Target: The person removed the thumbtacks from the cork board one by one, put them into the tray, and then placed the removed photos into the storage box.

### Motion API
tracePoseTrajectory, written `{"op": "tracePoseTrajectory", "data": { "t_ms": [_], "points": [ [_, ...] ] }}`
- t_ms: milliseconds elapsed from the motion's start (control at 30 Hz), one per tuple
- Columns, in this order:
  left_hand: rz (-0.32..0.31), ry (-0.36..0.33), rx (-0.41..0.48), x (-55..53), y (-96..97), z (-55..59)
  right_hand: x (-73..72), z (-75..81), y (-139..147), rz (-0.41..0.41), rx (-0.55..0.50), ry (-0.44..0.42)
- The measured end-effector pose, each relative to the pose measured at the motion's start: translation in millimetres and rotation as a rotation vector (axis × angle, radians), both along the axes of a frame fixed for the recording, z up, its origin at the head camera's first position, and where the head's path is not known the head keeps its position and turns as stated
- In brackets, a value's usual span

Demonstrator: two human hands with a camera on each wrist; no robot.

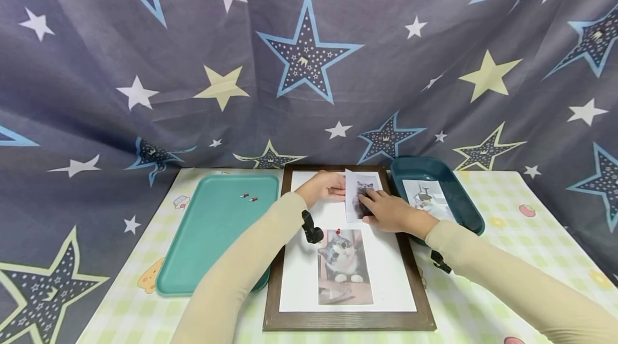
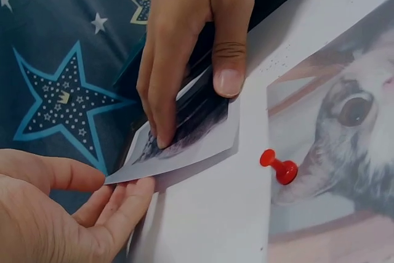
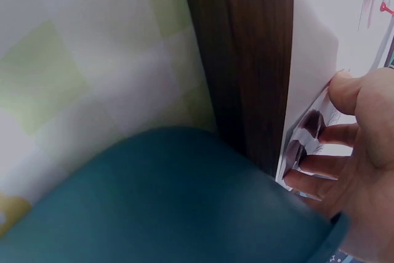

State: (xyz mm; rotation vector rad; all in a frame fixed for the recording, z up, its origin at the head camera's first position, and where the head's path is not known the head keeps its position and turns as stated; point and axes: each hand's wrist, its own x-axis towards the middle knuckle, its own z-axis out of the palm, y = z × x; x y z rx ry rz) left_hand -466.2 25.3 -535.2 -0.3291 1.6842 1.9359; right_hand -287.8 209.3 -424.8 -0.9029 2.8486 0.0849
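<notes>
A paper photo of a dark grey cat (image 1: pixel 356 178) lies over the upper part of a white board (image 1: pixel 300 274) in a brown wooden frame. My left hand (image 1: pixel 323 188) pinches the photo's left edge at a corner, thumb above and fingers beneath, as the left wrist view shows. Its edge is lifted a little off the board there. My right hand (image 1: pixel 390 211) presses on the photo's face with extended, spread fingers (image 2: pixel 166 112) and the thumb near the lower edge. Below it, a photo of a grey-and-white cat (image 1: pixel 341 279) hangs from a red push pin (image 2: pixel 284 170).
Left of the frame lies a green tray (image 1: pixel 212 236) with two red push pins (image 1: pixel 253 199). At the right stands a dark teal bin (image 1: pixel 470 212), close against the frame, with another cat picture (image 1: pixel 427 196) in it. A star-patterned curtain (image 1: pixel 309 134) hangs behind the table.
</notes>
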Motion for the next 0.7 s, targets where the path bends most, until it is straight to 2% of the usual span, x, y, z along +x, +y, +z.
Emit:
{"op": "tracePoseTrajectory", "data": {
  "t_ms": [67, 100, 167, 200, 300, 367, 433, 533, 567, 700],
  "points": [
    [0.017, 0.010, -0.021, 2.1, 2.3, 0.1, -0.4, -0.2, -0.2, -0.003, -0.001, -0.008],
    [0.037, 0.018, -0.047, 14.2, 2.7, 12.8, -0.4, 0.0, -0.4, -0.004, -0.004, -0.012],
    [0.052, 0.021, -0.068, 52.0, -1.3, 53.8, -0.2, 0.8, -1.0, -0.006, -0.007, -0.024],
    [0.060, 0.029, -0.089, 78.2, -3.5, 81.8, 0.0, 1.3, -1.3, -0.005, -0.009, -0.026],
    [0.065, 0.023, -0.063, 38.2, -0.7, 32.0, 0.7, 3.0, -2.7, -0.002, -0.014, -0.032],
    [0.065, 0.021, -0.073, 23.8, 2.6, 11.7, 0.6, 3.4, -3.3, 0.000, -0.018, -0.037],
    [0.058, 0.036, -0.077, 27.9, 1.0, 14.7, 0.3, 3.7, -3.8, -0.005, -0.023, -0.048],
    [0.063, 0.052, -0.097, 56.6, -1.7, 46.0, -0.1, 4.4, -3.7, -0.015, -0.030, -0.059],
    [0.061, 0.050, -0.079, 61.7, -3.5, 53.1, -0.4, 4.6, -3.4, -0.021, -0.033, -0.062],
    [0.105, 0.065, -0.097, 85.3, -2.9, 80.8, -1.5, 5.9, -1.8, -0.032, -0.039, -0.067]
  ]
}}
